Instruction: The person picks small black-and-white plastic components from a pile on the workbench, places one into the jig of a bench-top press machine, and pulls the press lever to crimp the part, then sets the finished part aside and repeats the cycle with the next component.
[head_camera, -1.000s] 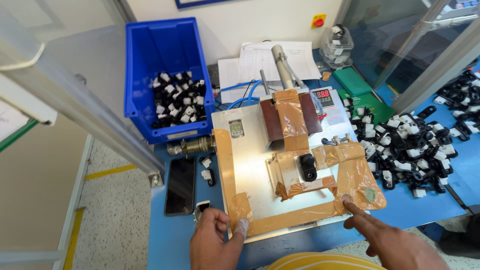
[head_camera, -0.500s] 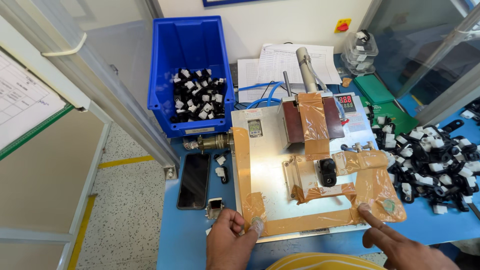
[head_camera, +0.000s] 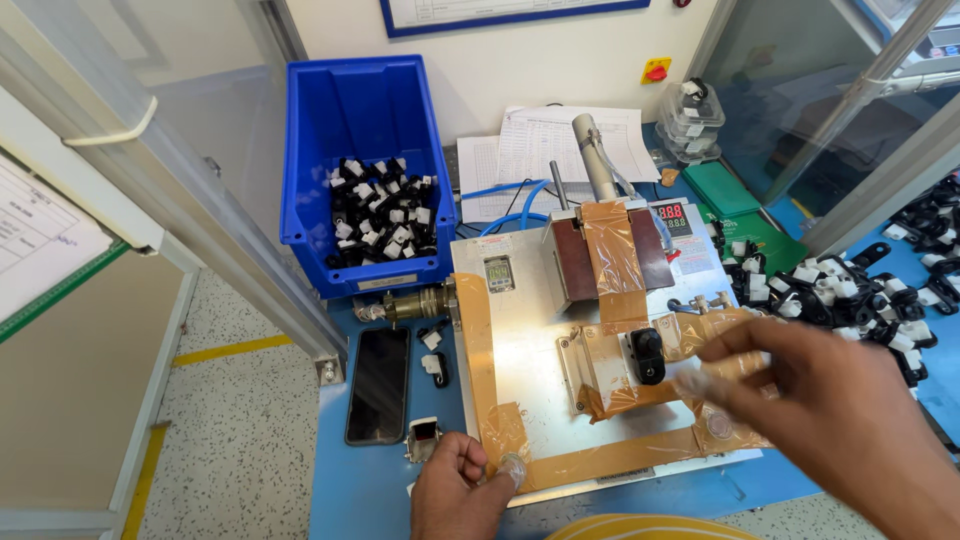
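Note:
A metal fixture plate edged with brown tape lies on the blue table. A small black part sits in its taped holder. My left hand rests at the plate's front left corner, fingertip pressed on the tape; it holds nothing that I can see. My right hand is blurred, raised above the plate's right side with fingers spread, just right of the black part. A brown press block with a metal lever stands behind the holder.
A blue bin of black and white clips stands at the back left. A phone lies left of the plate. Several loose clips pile at the right. Papers and a small red-digit display lie behind.
My right hand has lifted off the plate's front right corner and moved up toward the black part. The view has shifted closer. My left hand stays at the front left corner.

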